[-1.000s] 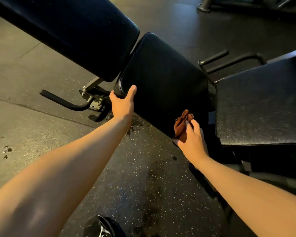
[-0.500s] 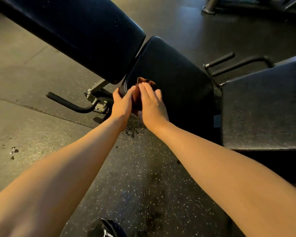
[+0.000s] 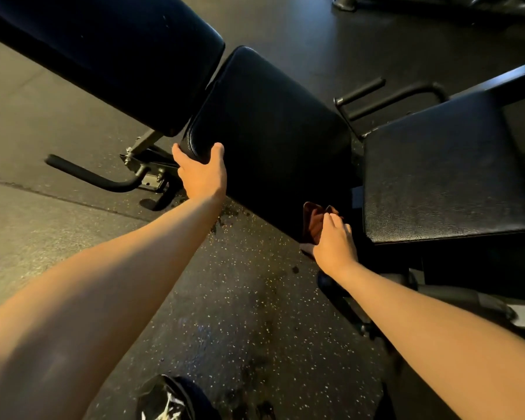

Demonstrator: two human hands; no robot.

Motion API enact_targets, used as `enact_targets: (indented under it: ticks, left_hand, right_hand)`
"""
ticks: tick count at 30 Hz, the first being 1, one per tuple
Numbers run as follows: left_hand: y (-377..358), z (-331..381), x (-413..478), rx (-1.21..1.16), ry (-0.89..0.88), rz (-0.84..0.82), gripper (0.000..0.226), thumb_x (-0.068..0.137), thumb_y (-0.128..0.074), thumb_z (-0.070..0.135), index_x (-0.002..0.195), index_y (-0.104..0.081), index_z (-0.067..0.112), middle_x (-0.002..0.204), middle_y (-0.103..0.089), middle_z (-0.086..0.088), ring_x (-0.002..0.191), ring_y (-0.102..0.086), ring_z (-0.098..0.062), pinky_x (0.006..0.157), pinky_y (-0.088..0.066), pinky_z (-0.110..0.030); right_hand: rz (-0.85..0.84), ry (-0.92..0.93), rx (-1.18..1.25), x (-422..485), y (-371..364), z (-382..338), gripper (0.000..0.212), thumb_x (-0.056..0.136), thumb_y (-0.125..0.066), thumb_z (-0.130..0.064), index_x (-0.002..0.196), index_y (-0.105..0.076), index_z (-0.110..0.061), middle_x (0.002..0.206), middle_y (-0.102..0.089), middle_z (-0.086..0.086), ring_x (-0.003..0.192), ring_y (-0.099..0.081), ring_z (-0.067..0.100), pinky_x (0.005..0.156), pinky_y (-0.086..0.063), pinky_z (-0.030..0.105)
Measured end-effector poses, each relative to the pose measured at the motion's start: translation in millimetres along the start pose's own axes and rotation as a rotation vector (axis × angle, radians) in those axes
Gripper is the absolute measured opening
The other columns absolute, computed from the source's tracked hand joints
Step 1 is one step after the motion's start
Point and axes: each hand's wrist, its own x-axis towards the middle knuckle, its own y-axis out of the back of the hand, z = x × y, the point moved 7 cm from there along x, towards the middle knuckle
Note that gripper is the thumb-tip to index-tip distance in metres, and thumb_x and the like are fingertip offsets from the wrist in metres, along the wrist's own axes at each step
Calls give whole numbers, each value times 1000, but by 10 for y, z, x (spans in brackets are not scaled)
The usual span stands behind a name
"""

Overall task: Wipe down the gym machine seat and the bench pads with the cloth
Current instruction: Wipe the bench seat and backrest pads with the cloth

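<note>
So where's the cloth (image 3: 314, 221) sitting? All I see is black padding. — liftbro

Lower right of the middle. It's the reddish-brown rag, pushed up against the near side edge of the seat pad (image 3: 270, 131), right at that pad's right-hand corner. The right hand (image 3: 335, 244) has it: fingers curled over the top of the rag, thumb tip poking out underneath. — ragman

And the other hand? — liftbro

The left hand (image 3: 202, 174) is clamped on the seat pad's left near corner, thumb on the top face, fingers wrapped round the edge toward the gap. Holding nothing but the pad. — ragman

What's around it? — liftbro

The back pad (image 3: 103, 56) runs off to the upper left, end-on to the seat pad with a thin gap between. On the right side there's a flat black seat (image 3: 446, 171), just beside the seat pad and not touching the cloth. A curved black handle (image 3: 88, 177) sits low on the left by the metal bracket. Speckled rubber floor (image 3: 240, 313) below, with dark wet-looking patches, and a shoe (image 3: 170, 401) at the bottom edge. — ragman
</note>
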Motion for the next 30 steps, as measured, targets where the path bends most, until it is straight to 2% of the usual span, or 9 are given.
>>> enact_targets:
  ticks: [4, 7, 10, 13, 18, 21, 26, 28, 30]
  left_hand:
    - [5, 43, 17, 116, -66, -5, 96, 90, -64, 54, 161, -6, 24, 161, -24, -14, 145, -32, -35, 114, -34, -48]
    - [51, 87, 59, 259, -149, 47, 96, 89, -67, 52, 160, -13, 18, 160, -22, -14, 147, -27, -34, 118, -31, -51]
    - [118, 123, 139, 262, -197, 61, 95, 87, -73, 47, 159, -17, 20, 161, -22, -11, 148, -26, -32, 118, -32, -47]
    - [65, 44, 191, 129, -76, 11, 104, 78, -75, 51, 159, -13, 28, 157, -32, -11, 141, -38, -32, 114, -39, -50]
    - [-40, -44, 49, -5, -39, 5, 95, 85, -68, 43, 160, -9, 28, 158, -30, -13, 139, -39, -32, 107, -37, -38]
    - [-19, -85, 81, -14, -54, 26, 94, 85, -67, 43, 160, -11, 27, 157, -31, -13, 139, -39, -31, 105, -36, -37]
    - [-50, -57, 56, -36, -26, 58, 96, 82, -66, 46, 159, -11, 30, 157, -31, -13, 139, -38, -34, 108, -38, -44]
    - [-60, -37, 52, -28, -20, 65, 95, 83, -66, 45, 159, -11, 29, 156, -32, -13, 138, -39, -34, 107, -38, -44]
    - [-55, -10, 72, -26, -9, 58, 95, 83, -66, 45, 159, -11, 29, 156, -32, -13, 139, -39, -34, 108, -38, -45]
  right_hand:
    - [-14, 310, 296, 42, 324, -725, 81, 84, -77, -22, 152, -33, -15, 153, -36, 2, 140, -32, 22, 116, -30, 35]
    - [36, 585, 350, 163, 585, -1720, 83, 82, -79, -20, 151, -34, -16, 152, -37, 1, 137, -35, 22, 113, -35, 36]
    - [71, 604, 329, 261, 616, -2170, 79, 84, -74, -3, 151, -33, -11, 151, -38, 7, 134, -39, 29, 111, -41, 42]
    - [127, 587, 232, 295, 416, -1870, 77, 86, -71, -7, 152, -32, -11, 155, -35, 8, 139, -36, 31, 113, -37, 47]
    - [112, 295, -11, 168, 140, -925, 86, 88, -73, -24, 155, -21, -11, 158, -26, 4, 133, -37, 29, 105, -44, 38]
    - [-27, 37, -107, 79, 11, -309, 90, 86, -75, -25, 154, -19, -7, 156, -27, 7, 135, -36, 29, 108, -40, 38]
    - [-415, -316, -119, 66, -106, 435, 61, 102, -51, -35, 151, -30, -4, 150, -41, 17, 137, -41, 33, 112, -35, 37]
    - [-480, -357, -83, 62, -56, 418, 54, 106, -43, -33, 151, -30, -4, 151, -40, 17, 139, -40, 33, 111, -35, 35]
    - [-427, -357, -156, 64, 41, 384, 49, 101, -55, -29, 143, -46, -5, 134, -55, 18, 121, -55, 33, 93, -47, 32]
